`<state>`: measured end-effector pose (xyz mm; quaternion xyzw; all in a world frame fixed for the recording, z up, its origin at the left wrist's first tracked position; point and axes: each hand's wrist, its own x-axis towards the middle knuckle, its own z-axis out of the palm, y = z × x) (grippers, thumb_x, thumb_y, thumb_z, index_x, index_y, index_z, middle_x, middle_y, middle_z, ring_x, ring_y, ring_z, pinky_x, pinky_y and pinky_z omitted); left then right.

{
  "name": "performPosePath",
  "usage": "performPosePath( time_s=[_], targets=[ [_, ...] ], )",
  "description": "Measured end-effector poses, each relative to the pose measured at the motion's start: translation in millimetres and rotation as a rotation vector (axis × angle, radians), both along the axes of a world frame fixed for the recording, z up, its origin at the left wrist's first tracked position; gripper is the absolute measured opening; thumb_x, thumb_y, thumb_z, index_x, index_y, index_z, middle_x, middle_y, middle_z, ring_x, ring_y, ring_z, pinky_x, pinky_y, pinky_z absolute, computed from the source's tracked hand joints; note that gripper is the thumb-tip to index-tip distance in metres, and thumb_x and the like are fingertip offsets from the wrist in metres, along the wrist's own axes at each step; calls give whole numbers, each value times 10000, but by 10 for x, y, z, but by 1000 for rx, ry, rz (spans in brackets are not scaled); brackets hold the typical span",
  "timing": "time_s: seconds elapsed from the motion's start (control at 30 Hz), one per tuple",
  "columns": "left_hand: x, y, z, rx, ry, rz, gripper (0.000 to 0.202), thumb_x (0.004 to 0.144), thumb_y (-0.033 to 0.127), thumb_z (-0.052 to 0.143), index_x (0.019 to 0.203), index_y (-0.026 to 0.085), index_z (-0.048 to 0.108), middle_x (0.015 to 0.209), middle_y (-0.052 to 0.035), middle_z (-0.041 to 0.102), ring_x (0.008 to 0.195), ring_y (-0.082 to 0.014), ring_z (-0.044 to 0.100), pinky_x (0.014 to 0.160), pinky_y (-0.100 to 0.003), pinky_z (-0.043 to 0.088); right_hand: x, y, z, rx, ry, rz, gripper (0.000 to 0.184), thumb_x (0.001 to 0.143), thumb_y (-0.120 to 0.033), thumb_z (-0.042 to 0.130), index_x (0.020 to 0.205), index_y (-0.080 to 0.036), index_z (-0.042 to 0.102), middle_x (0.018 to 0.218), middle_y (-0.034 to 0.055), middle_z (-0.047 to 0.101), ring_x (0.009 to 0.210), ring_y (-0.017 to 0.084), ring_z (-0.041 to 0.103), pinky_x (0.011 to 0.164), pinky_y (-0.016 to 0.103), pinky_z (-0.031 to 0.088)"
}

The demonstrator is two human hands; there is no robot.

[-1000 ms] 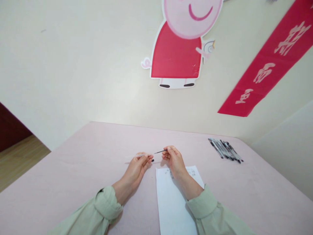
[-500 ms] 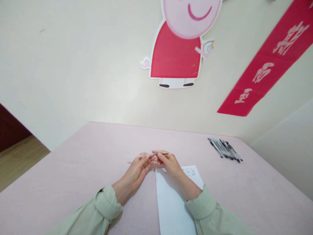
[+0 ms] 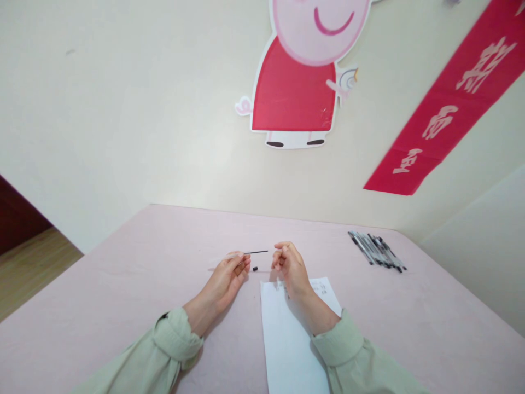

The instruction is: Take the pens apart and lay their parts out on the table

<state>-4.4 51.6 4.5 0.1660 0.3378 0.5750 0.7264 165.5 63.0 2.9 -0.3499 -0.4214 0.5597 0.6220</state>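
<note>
My left hand [image 3: 229, 279] pinches a slim pen [image 3: 256, 252] between thumb and fingertips. Its thin black part points right, while a pale see-through part extends left past the fingers. My right hand [image 3: 290, 271] is raised just beyond the pen's black end, apart from it, fingers loosely bent and spread; I make out nothing in them. Below the pen, a small black piece [image 3: 255, 268], like a pen cap or plug, is seen against the pink tabletop. Under my right wrist lies a white paper sheet [image 3: 289, 339] with handwriting along its far edge.
Several pens [image 3: 376, 251] lie in a row at the table's back right. The pink-covered table [image 3: 123, 295] meets a wall bearing a pig cutout [image 3: 293, 98] and a red banner [image 3: 435, 120]. Wooden floor [image 3: 41, 262] shows at the left.
My right hand has let go of the pen's black end and moved slightly right and up. My left hand has shifted left with the pen. The small black piece now shows below it.
</note>
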Motion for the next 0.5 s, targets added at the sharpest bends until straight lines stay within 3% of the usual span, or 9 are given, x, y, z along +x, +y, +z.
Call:
performPosePath(
  time_s=[0.2,0.33,0.4,0.5],
  targets=[
    [40,-90,56,32,49,-50,222,654,216,818,757,165,629,790,-20,693,779,-115,644,769,-228,506,-66,-53,-17,-34,-82,112,203,799,-405,669,842,-211,629,721,-4,652,563,100,536,558,233,457],
    [60,-107,72,54,66,-63,261,626,235,840,752,161,624,781,-17,686,768,-115,640,744,-222,496,-82,-74,-14,-77,-130,231,309,806,-464,657,982,-210,657,766,20,674,560,106,542,541,244,461],
    [58,-93,67,44,73,-49,266,621,237,843,750,159,625,783,-18,686,760,-109,638,744,-218,492,-72,-61,-2,-87,-91,207,356,818,-504,623,1017,-209,645,737,14,665,520,102,519,511,241,448],
    [50,-76,65,23,71,-28,271,617,235,846,757,161,626,789,-14,685,760,-103,637,761,-219,491,-56,-35,8,-79,-34,116,290,800,-483,646,892,-209,623,703,-5,650,499,93,497,493,227,429]
  ],
)
